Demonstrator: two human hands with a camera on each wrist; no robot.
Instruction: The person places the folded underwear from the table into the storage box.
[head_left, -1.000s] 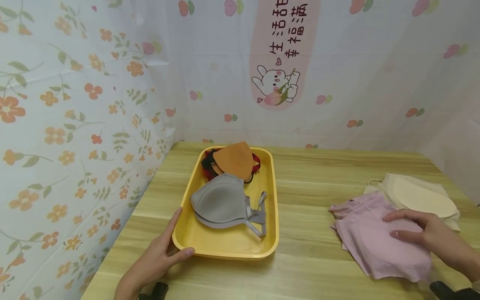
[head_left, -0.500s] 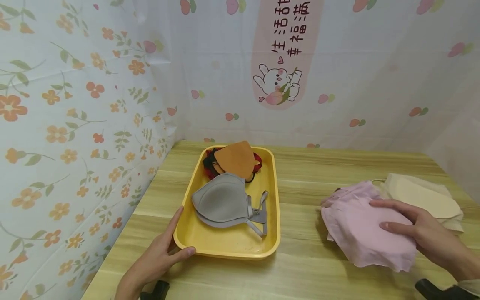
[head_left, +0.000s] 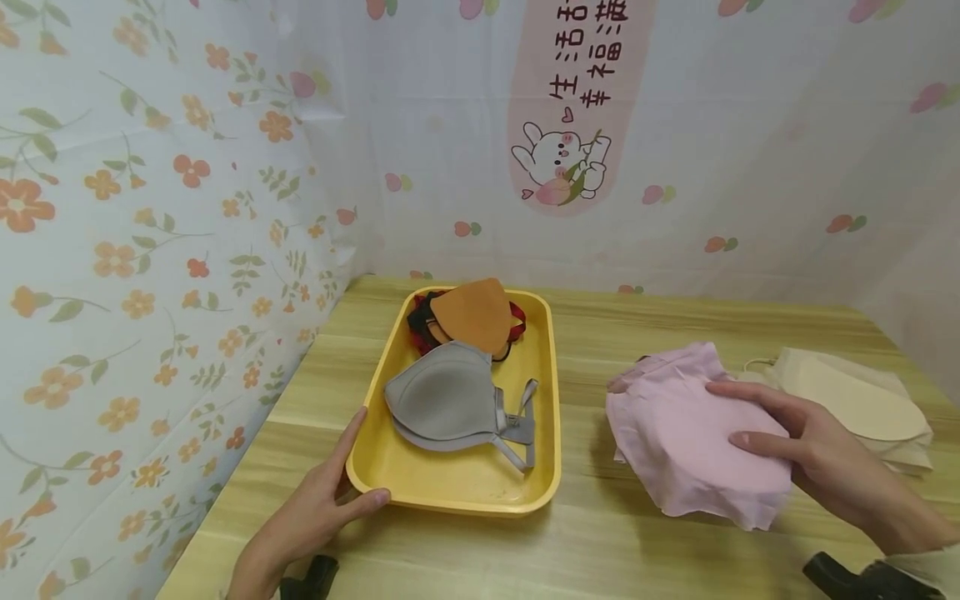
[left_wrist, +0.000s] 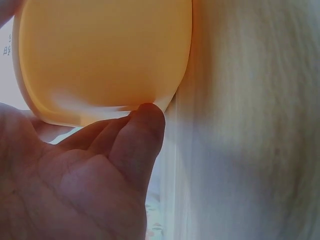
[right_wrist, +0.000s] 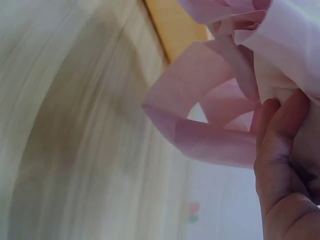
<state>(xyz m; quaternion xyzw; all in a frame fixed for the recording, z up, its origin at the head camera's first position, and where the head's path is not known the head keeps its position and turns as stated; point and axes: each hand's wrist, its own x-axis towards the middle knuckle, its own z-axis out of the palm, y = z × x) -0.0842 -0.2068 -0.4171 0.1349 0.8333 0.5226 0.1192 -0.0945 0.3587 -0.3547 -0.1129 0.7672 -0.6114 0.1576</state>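
My right hand grips a pink bra from its right side, thumb and a finger over the smooth cup. In the right wrist view, curled fingers hold its underside, and a loose pink band loops down. The bra is held over the table, right of a yellow tray. My left hand holds the tray's near left corner, thumb at the front rim; the left wrist view has fingers against its outer wall. Inside lie a grey bra and an orange-brown bra.
A cream bra lies on the wooden table at the right, partly behind my right hand. Something red and black shows beneath the orange-brown bra. Patterned cloth hangs along the back and left of the table.
My right hand has lifted the pink bra from beside the cream one and carried it left toward the tray. My left hand and the tray have stayed in place.
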